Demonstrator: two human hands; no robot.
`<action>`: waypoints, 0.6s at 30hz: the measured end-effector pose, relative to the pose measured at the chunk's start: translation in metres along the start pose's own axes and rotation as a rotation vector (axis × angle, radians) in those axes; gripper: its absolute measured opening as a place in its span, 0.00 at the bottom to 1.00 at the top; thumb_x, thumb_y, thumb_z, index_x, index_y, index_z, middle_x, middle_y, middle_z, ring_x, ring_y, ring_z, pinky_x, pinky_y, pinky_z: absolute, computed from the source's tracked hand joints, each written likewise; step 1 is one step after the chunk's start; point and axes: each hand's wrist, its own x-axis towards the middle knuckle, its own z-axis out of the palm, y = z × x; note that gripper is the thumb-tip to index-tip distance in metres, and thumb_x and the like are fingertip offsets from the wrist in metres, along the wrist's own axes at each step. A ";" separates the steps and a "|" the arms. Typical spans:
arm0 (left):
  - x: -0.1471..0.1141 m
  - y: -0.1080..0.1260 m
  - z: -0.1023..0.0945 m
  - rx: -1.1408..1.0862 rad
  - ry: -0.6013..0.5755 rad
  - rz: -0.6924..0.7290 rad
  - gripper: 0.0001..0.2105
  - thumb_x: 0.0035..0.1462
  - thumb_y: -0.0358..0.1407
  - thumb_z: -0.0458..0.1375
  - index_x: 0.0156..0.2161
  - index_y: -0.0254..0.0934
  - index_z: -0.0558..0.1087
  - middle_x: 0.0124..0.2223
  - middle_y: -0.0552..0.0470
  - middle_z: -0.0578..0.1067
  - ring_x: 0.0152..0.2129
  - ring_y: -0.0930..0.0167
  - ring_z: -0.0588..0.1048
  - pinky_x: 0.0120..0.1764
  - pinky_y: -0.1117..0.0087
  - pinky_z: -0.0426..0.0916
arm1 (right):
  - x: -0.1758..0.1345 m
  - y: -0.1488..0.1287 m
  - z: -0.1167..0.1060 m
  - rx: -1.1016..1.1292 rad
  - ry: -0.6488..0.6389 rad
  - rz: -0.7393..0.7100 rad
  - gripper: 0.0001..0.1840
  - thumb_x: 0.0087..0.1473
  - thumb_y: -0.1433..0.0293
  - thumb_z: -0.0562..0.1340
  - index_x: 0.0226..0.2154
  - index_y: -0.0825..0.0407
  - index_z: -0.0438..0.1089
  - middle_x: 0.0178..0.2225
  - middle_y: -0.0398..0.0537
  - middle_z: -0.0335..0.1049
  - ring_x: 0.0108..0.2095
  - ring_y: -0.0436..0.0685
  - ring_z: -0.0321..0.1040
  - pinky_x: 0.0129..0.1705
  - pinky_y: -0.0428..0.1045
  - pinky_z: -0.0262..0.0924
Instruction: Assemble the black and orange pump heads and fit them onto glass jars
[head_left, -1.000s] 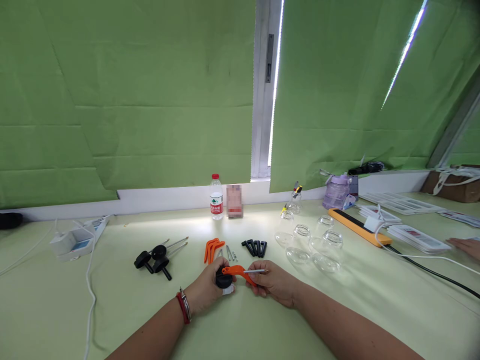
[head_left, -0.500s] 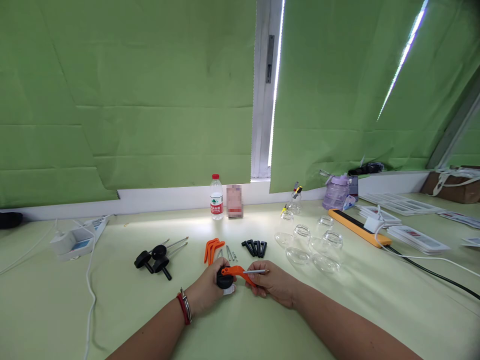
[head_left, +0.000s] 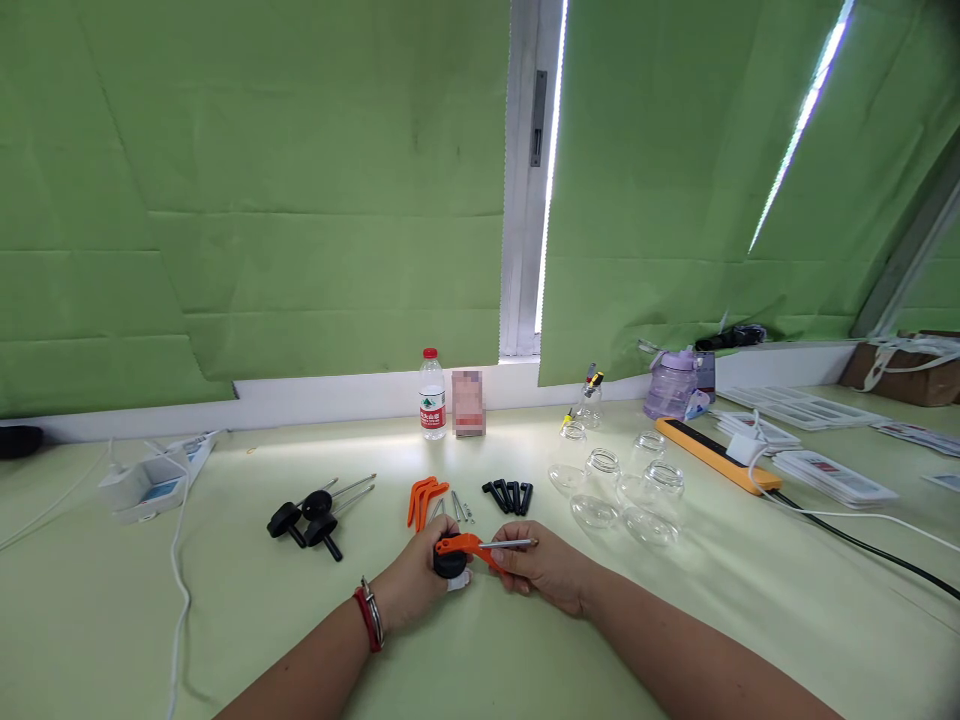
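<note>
My left hand [head_left: 421, 575] is closed round a black round cap [head_left: 450, 562] just in front of my body. A bent orange lever [head_left: 463, 543] lies across the top of that cap, and my right hand [head_left: 544, 568] pinches its far end. A thin silver rod [head_left: 510, 543] points sideways past the right fingers; where it joins is hidden. Beyond my left hand lie spare orange levers [head_left: 424, 497] and small metal pins [head_left: 459, 503]. Several short black angled tubes [head_left: 511, 495] lie in a row beyond my right hand.
Black caps with rods [head_left: 319, 505] lie to the left. Clear bottles [head_left: 600, 485] stand at the right, near an orange power strip [head_left: 712, 455]. A water bottle [head_left: 432, 395] and a pink box [head_left: 468, 403] stand at the back. A white cable [head_left: 180, 580] runs down the left.
The orange lever has shifted slightly left over the black cap, with my right fingers still on it. Both hands have otherwise stayed nearly in place.
</note>
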 end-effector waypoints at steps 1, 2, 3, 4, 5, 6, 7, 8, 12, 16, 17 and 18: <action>0.000 0.001 0.000 0.002 -0.002 -0.003 0.17 0.44 0.36 0.63 0.33 0.40 0.56 0.30 0.59 0.66 0.27 0.74 0.65 0.33 0.71 0.59 | 0.000 0.000 0.000 0.008 -0.009 -0.003 0.18 0.42 0.58 0.68 0.26 0.54 0.65 0.17 0.40 0.65 0.16 0.44 0.52 0.20 0.44 0.42; 0.000 0.001 0.000 0.004 -0.003 -0.005 0.17 0.44 0.36 0.63 0.33 0.40 0.56 0.29 0.59 0.66 0.26 0.74 0.65 0.33 0.72 0.59 | 0.000 0.000 0.000 0.015 -0.015 -0.006 0.18 0.42 0.58 0.68 0.26 0.54 0.65 0.17 0.39 0.65 0.17 0.44 0.53 0.20 0.44 0.42; -0.001 0.002 0.000 0.005 -0.003 -0.003 0.17 0.44 0.36 0.63 0.33 0.40 0.56 0.29 0.59 0.65 0.26 0.74 0.65 0.32 0.72 0.59 | 0.000 0.001 0.000 0.021 -0.016 -0.009 0.18 0.42 0.58 0.68 0.27 0.54 0.65 0.17 0.39 0.65 0.17 0.45 0.53 0.20 0.44 0.43; -0.001 0.001 0.000 0.004 -0.002 0.000 0.17 0.44 0.36 0.63 0.33 0.40 0.56 0.29 0.60 0.65 0.26 0.74 0.65 0.32 0.72 0.59 | 0.000 0.002 -0.001 0.023 -0.016 -0.010 0.18 0.42 0.59 0.68 0.27 0.54 0.65 0.17 0.39 0.65 0.17 0.45 0.54 0.21 0.44 0.43; -0.001 0.001 0.000 0.003 -0.002 0.005 0.17 0.44 0.35 0.63 0.33 0.40 0.56 0.29 0.60 0.65 0.26 0.74 0.65 0.32 0.72 0.59 | 0.000 0.002 -0.001 0.024 -0.014 -0.010 0.18 0.42 0.59 0.68 0.27 0.54 0.65 0.17 0.40 0.65 0.18 0.45 0.54 0.21 0.44 0.43; -0.001 0.000 -0.001 0.004 -0.004 0.011 0.17 0.44 0.35 0.63 0.33 0.40 0.56 0.29 0.60 0.65 0.26 0.74 0.65 0.32 0.72 0.59 | 0.001 0.003 -0.001 0.023 -0.012 -0.010 0.18 0.42 0.59 0.68 0.27 0.54 0.65 0.17 0.40 0.65 0.18 0.45 0.55 0.21 0.44 0.43; -0.001 -0.001 -0.001 0.007 -0.006 0.017 0.17 0.44 0.34 0.63 0.34 0.40 0.56 0.30 0.59 0.66 0.26 0.74 0.65 0.33 0.72 0.59 | 0.001 0.003 -0.001 0.022 -0.010 -0.010 0.18 0.42 0.59 0.68 0.27 0.54 0.65 0.17 0.40 0.65 0.18 0.45 0.55 0.21 0.44 0.44; -0.001 -0.001 -0.002 0.009 -0.012 0.021 0.17 0.44 0.33 0.63 0.35 0.40 0.57 0.30 0.59 0.66 0.27 0.74 0.65 0.33 0.72 0.60 | 0.001 0.003 -0.001 0.019 -0.010 -0.009 0.18 0.42 0.59 0.68 0.27 0.54 0.65 0.17 0.40 0.65 0.18 0.45 0.55 0.21 0.44 0.44; -0.001 -0.003 -0.003 -0.002 -0.035 0.014 0.19 0.43 0.32 0.63 0.38 0.40 0.58 0.32 0.57 0.69 0.29 0.73 0.67 0.36 0.70 0.62 | 0.000 0.002 0.000 0.010 -0.011 -0.002 0.18 0.42 0.58 0.68 0.27 0.54 0.65 0.17 0.40 0.64 0.18 0.45 0.55 0.21 0.43 0.44; -0.001 -0.004 -0.004 -0.017 -0.043 -0.008 0.22 0.43 0.31 0.63 0.41 0.40 0.58 0.32 0.56 0.70 0.29 0.73 0.68 0.35 0.70 0.63 | 0.000 0.000 0.001 0.020 -0.016 -0.003 0.18 0.42 0.59 0.68 0.27 0.55 0.65 0.18 0.40 0.65 0.19 0.45 0.57 0.21 0.43 0.45; -0.002 -0.004 -0.004 -0.024 -0.049 -0.015 0.22 0.43 0.31 0.63 0.42 0.40 0.57 0.32 0.56 0.70 0.29 0.73 0.68 0.35 0.70 0.63 | 0.000 0.001 0.001 0.023 -0.017 -0.003 0.18 0.42 0.59 0.68 0.27 0.55 0.65 0.18 0.40 0.65 0.19 0.46 0.57 0.21 0.43 0.45; -0.002 -0.004 -0.005 -0.033 -0.059 -0.024 0.23 0.43 0.31 0.63 0.44 0.40 0.57 0.32 0.57 0.70 0.28 0.73 0.68 0.35 0.70 0.63 | 0.001 0.001 0.001 0.025 -0.017 -0.005 0.18 0.42 0.59 0.68 0.27 0.55 0.65 0.18 0.40 0.65 0.19 0.45 0.57 0.21 0.43 0.45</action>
